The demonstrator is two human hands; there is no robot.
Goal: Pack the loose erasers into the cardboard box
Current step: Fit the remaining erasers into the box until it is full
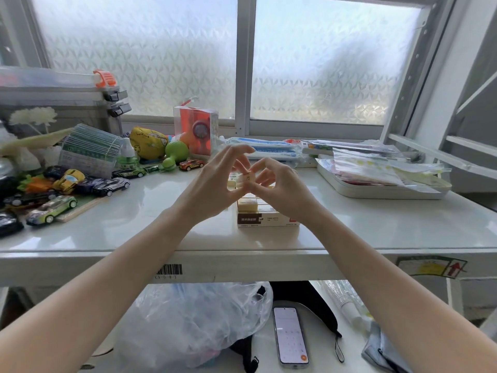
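Cream eraser (pixel 248 176) is pinched between fingers of both the left hand (pixel 215 184) and right hand (pixel 279 184) above the cardboard box (pixel 267 219); loosening could drop it onto the tabletop (pixel 150 211).

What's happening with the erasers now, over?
Both hands, left hand and right hand, pinch one eraser above the cardboard box. Box part filled. Nothing blocking.

We've got bare tabletop (pixel 139 211) open left and right of the cardboard box (pixel 267 220), hemmed by toy cars (pixel 67 184) far left, a loaded white tray (pixel 376 191) right, packets (pixel 266 150) behind.
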